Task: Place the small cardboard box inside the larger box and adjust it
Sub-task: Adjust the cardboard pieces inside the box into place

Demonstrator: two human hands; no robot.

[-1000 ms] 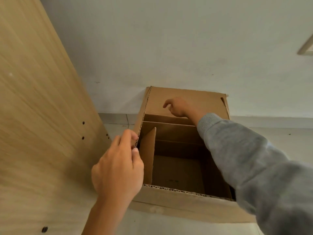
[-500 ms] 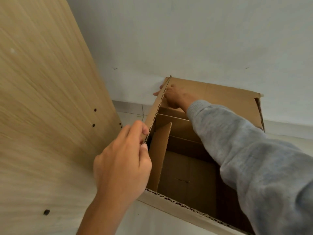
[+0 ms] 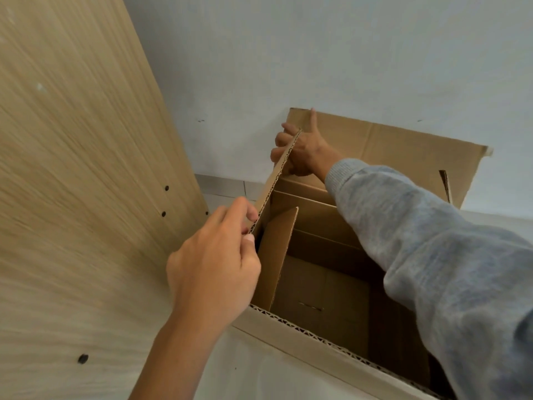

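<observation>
The larger cardboard box [image 3: 291,332] stands open on the floor against the wall, its back flap [image 3: 403,148] raised. Inside it sits the small cardboard box [image 3: 323,298], open at the top, with one flap [image 3: 278,255] standing upright on its left. My left hand [image 3: 213,269] pinches the near end of the larger box's left flap [image 3: 269,189] between thumb and fingers. At the far end, my right hand [image 3: 302,153], in a grey sleeve, grips the same flap, fingers wrapped over its edge.
A tall light wooden panel [image 3: 80,168] with small drilled holes stands close on the left of the box. A white wall [image 3: 317,53] rises directly behind it. Pale floor [image 3: 274,376] shows in front of the box.
My right hand has moved from the middle of the back flap to the far end of the left flap and taken hold. The view has come closer; my left hand keeps its pinch.
</observation>
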